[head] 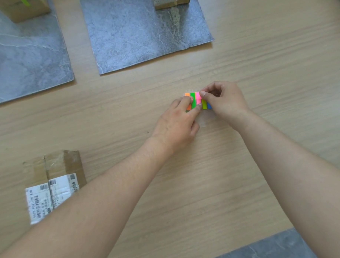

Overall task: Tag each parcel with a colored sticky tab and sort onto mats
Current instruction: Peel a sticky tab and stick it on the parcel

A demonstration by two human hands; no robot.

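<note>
On the pale wood-grain table (259, 67), well right of the mats, lies a small pad of neon sticky tabs (192, 96): orange, green, pink, yellow-green and blue strips side by side on a clear backing. The left hand (176, 122) presses it flat with a straight forefinger across the orange and green strips, thumb at the pad's near edge, probably so the pad stays put while one strip peels. The right hand (224, 102) pinches the far end of the pink tab (197, 97) between thumb and forefinger, its other fingers curled in. A flat brown cardboard parcel with white shipping labels (57, 183) waits at near left, showing no tab. Two grey marbled mats, the centre mat (139, 39) and the left mat (24, 60), each bear a cardboard box at the far edge.
</note>
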